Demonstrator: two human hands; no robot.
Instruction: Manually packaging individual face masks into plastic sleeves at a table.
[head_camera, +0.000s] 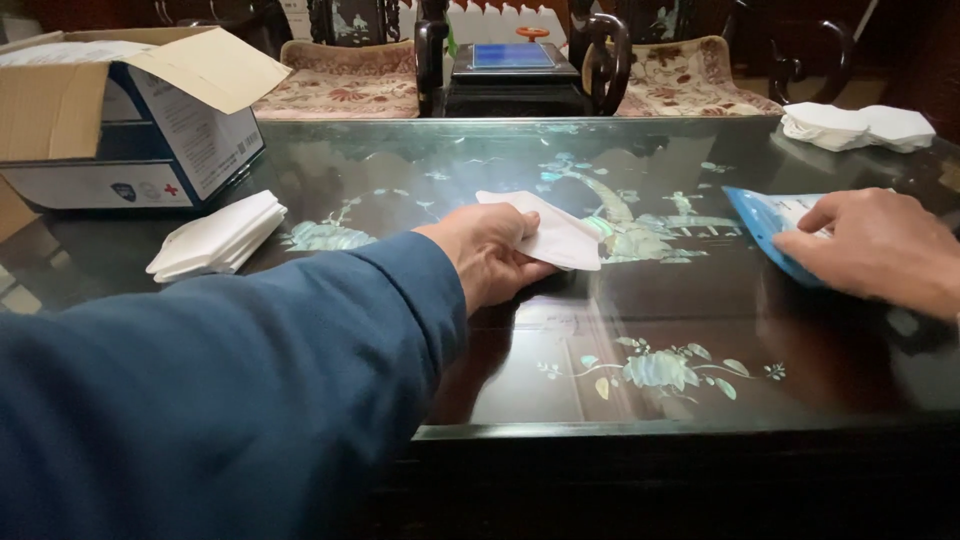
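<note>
My left hand (492, 252), in a blue sleeve, reaches over the dark glossy table (600, 330) and grips a folded white mask (558, 233) near the table's middle. My right hand (870, 250) rests at the right side with its fingers pressed on a blue and white flat packet (768, 222). A stack of folded white masks (218, 237) lies to the left of my left arm.
An open cardboard box (120, 110) with white and blue sides stands at the back left. Another pile of white masks (855, 126) sits at the back right corner. Carved dark chairs with patterned cushions (340, 80) and a small black side table stand behind the table.
</note>
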